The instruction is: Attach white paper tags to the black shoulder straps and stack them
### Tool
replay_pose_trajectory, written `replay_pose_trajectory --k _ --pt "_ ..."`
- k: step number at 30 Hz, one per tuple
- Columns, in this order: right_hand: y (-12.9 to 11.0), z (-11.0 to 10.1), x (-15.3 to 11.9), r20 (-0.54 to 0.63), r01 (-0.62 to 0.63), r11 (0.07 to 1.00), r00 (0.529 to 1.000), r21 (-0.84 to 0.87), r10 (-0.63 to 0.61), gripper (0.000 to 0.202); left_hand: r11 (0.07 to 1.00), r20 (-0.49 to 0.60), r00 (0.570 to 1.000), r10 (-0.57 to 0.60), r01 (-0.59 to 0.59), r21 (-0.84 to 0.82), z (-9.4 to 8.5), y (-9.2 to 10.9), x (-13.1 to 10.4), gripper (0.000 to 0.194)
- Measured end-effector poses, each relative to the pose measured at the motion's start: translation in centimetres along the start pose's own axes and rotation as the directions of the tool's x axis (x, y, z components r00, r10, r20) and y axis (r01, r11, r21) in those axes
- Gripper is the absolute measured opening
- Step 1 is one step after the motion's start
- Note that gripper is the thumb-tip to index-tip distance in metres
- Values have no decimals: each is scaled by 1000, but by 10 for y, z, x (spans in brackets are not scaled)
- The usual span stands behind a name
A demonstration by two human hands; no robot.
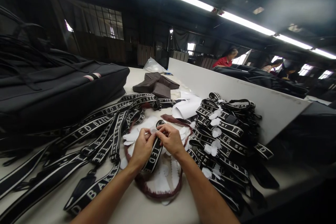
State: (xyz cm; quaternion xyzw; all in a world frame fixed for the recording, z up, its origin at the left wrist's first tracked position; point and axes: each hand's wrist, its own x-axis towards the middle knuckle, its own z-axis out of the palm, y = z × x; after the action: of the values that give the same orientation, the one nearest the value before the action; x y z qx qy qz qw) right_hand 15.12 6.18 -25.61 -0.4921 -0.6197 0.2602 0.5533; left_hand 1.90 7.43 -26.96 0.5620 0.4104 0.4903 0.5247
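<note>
My left hand point(143, 145) is closed in a pinch on a small white round piece point(153, 130), which looks like paper or a sticker. This piece lies against a folded black-and-white lettered strap point(154, 155). My right hand point(170, 138) pinches the same strap from the other side, its fingertips close to the left ones. Under both hands is a round, maroon-edged holder point(172, 195) with loose white pieces point(170, 175) in it. Loose lettered straps point(91, 127) with buckles lie to the left. At the right, folded straps point(223, 140) are stacked, several with white round pieces on them.
A large black bag point(60, 91) stands at the left. Dark brown pieces point(154, 84), a curled white sheet point(186, 106) and a plastic bag point(154, 65) lie at the back. A white partition point(231, 94) borders the table at the right; a person in red point(223, 62) is beyond it.
</note>
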Motion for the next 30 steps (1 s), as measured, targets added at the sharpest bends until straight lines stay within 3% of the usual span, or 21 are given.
replay_pose_trajectory --k 3,5,7,11,20,26,28,30 --pt "1 5 -6 77 -94 995 993 25 92 24 1000 3 1000 14 -14 22 2 -4 -4 36" --pt "3 6 -11 132 -159 987 979 0 158 33 997 6 999 43 -43 61 3 -6 -8 19" --pt "11 5 -10 155 -179 980 969 -88 191 38 988 -55 996 67 -59 141 3 -8 -8 12" --pt "25 5 -2 212 -251 954 936 -163 282 49 963 -162 981 109 -63 263 1 -12 -6 15" --pt "28 5 -4 226 -345 935 907 -79 354 51 999 -240 971 -20 27 28 9 -20 -4 14" --pt "32 8 -4 182 -357 931 913 -74 364 53 993 -238 968 82 -60 99 6 -8 -6 10" --pt "30 8 -5 161 -364 929 915 -69 371 52 983 -256 959 118 -76 168 4 -5 -7 10" --pt "29 8 -4 146 -377 924 913 -54 381 52 947 -245 943 225 -151 285 2 -6 -7 12"
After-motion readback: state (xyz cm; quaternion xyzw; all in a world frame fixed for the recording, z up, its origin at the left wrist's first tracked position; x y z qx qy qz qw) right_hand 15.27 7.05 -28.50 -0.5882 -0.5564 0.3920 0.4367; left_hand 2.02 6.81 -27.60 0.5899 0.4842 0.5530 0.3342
